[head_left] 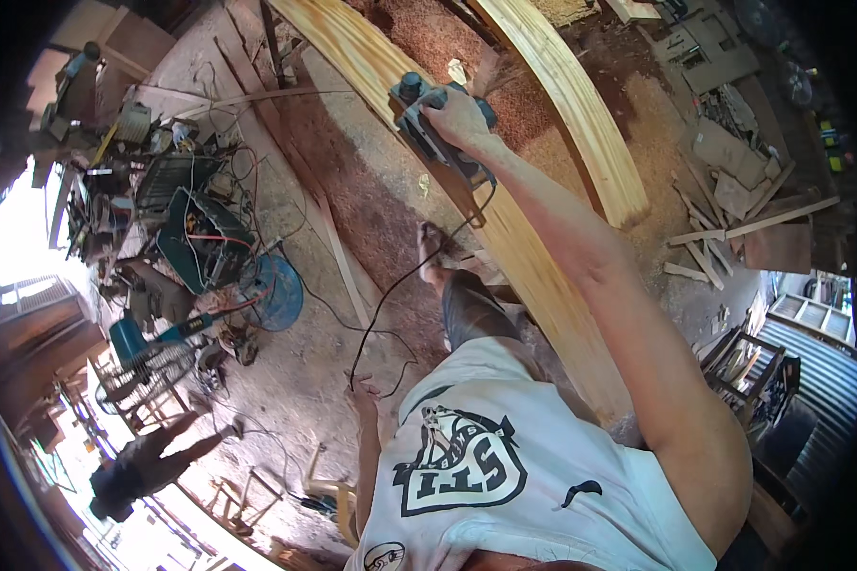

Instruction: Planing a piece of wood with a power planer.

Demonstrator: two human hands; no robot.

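My right hand (pixel 459 120) is closed round the handle of a dark electric planer (pixel 427 139). The planer rests on a long, pale wooden plank (pixel 548 276) that runs from the far left down past my right side. From its rear a black power cord (pixel 411 270) curves back toward me. Low by my left side, my left hand (pixel 363 388) pinches that cord between its fingers. A second long plank (pixel 581 109) lies to the right of the first, apart from it.
Reddish wood shavings (pixel 533 124) cover the ground around the planks. At left stand a dark green crate (pixel 186 249) of tools, a blue basin (pixel 278 293) and a fan (pixel 143 366), with cords across the floor. Another person (pixel 148 468) is at lower left. Scrap wood (pixel 709 247) lies right.
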